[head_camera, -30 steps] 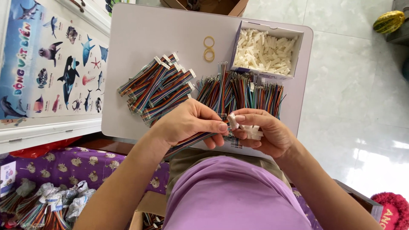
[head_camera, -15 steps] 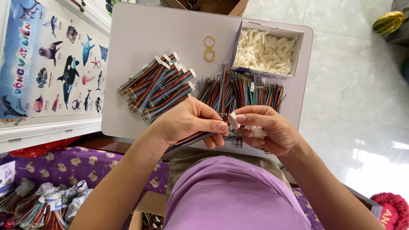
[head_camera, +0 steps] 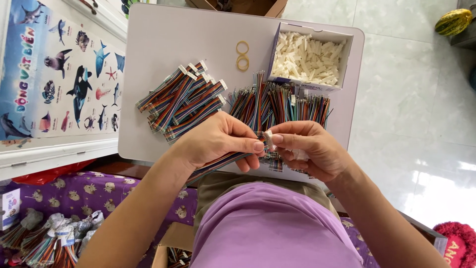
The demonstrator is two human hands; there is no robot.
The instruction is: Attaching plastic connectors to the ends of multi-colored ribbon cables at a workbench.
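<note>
Rainbow-coloured wire ribbon (head_camera: 218,164) sits pinched in the left hand (head_camera: 218,141), low in the middle of the frame, its end meeting a small white connector (head_camera: 268,139) gripped by the right hand's (head_camera: 310,151) fingertips. Since a second ago both hands have barely shifted, only drawn closer together, so the fitting looks still underway. Beyond them loose wires (head_camera: 282,104) fan across the white table (head_camera: 198,39), finished bundles (head_camera: 181,99) lie to the left, and a box of white housings (head_camera: 310,57) sits upper right.

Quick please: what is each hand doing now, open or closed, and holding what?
Left hand: closed, pinching a multicoloured wire bundle.
Right hand: closed, pinching a small white connector at the bundle's end.
</note>
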